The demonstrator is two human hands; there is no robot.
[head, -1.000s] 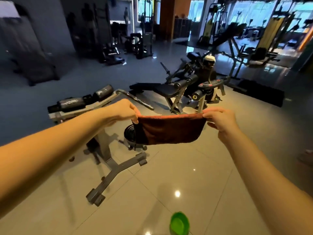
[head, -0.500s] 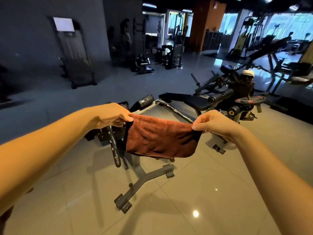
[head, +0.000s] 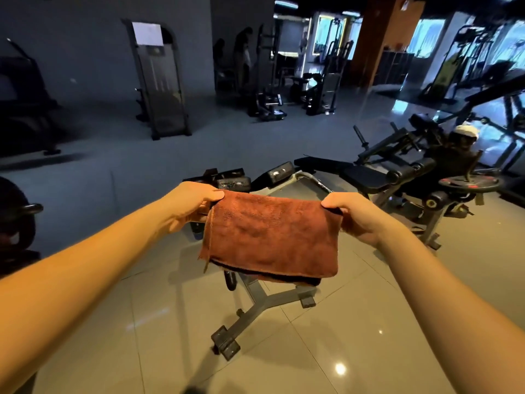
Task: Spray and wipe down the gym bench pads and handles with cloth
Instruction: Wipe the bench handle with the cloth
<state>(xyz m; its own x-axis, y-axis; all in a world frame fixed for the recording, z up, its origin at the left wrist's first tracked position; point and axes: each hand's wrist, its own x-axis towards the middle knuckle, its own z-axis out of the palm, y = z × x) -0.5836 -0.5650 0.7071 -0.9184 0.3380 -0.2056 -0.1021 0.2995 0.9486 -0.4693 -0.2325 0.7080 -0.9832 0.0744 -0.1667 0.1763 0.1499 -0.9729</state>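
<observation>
Cloth (head: 270,237) folded, mid-air, stretched between hands: left hand (head: 193,203) pinches its 10 o'clock corner, right hand (head: 355,217) its 2 o'clock corner, fingers (head: 217,195) grasping cloth. Bench (head: 264,304) behind, at 6 o'clock.

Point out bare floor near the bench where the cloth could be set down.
Bare tiles lie right of the bench base, bordered by the right forearm, and left of it toward the left forearm. Crowded: the weight machine at right and the roller pads behind the cloth.
</observation>
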